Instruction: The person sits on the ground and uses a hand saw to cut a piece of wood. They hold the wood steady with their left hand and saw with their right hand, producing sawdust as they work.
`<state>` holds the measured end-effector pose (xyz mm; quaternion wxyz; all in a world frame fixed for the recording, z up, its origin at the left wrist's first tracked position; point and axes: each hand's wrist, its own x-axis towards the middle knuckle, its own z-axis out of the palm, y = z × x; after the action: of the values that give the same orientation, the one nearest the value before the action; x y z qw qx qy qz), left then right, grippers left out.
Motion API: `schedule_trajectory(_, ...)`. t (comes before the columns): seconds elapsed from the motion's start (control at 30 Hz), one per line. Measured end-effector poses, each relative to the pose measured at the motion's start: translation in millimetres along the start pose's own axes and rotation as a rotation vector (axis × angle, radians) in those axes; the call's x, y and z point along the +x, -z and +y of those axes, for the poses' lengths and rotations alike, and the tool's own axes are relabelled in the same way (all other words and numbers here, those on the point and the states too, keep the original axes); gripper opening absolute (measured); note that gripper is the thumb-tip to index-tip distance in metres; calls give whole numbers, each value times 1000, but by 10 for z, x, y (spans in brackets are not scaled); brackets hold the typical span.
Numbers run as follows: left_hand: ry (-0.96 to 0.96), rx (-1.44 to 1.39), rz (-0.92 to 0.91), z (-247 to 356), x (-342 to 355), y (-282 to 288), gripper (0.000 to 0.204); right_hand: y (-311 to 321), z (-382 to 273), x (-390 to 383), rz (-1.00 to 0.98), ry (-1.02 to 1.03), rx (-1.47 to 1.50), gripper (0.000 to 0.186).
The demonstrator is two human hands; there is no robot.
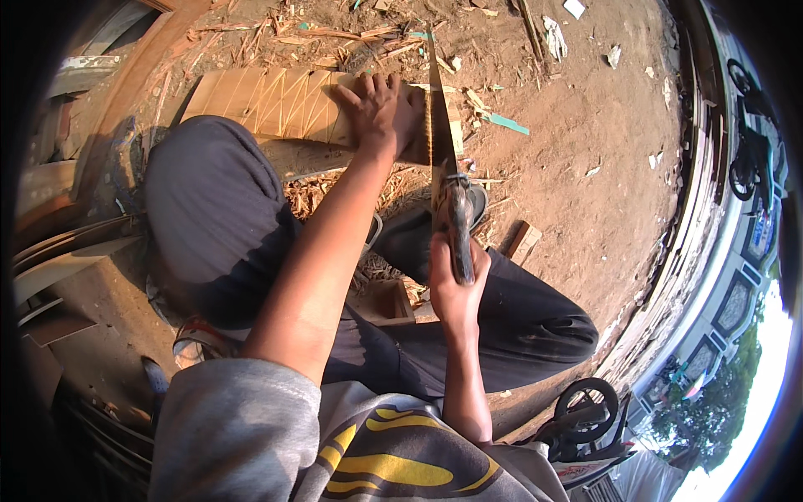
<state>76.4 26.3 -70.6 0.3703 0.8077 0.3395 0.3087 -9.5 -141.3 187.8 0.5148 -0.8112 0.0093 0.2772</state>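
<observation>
My left hand [386,115] lies spread and flat on a wooden board [276,105], pressing near its right end. Zigzag lines run across the board's face. A hand saw [443,125] stands with its blade pointing away from me, along the board's right end; whether its teeth are in the wood I cannot tell. My right hand [457,284] is closed around the saw's dark, worn handle, close to my bent right knee.
Wood chips and splinters [318,191] litter the dirt ground. A green strip [506,125] and a small wood block [524,243] lie to the right. Stacked planks [75,251] stand at the left, and long boards [694,209] line the right. A motorcycle wheel [587,418] shows at lower right.
</observation>
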Motion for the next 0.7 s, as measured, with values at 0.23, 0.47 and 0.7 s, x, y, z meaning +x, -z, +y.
schedule_trajectory(0.23,1,706,-474,565,197,306,43,247,142,-616,15,-87,-9,14)
schedule_trajectory(0.47,-80,676,-375,437,108,303,43,53,136,-122,53,-144,124,22)
schedule_trajectory(0.7,32,690,-439,519,192,284,49,187,130,-638,28,-172,118,16)
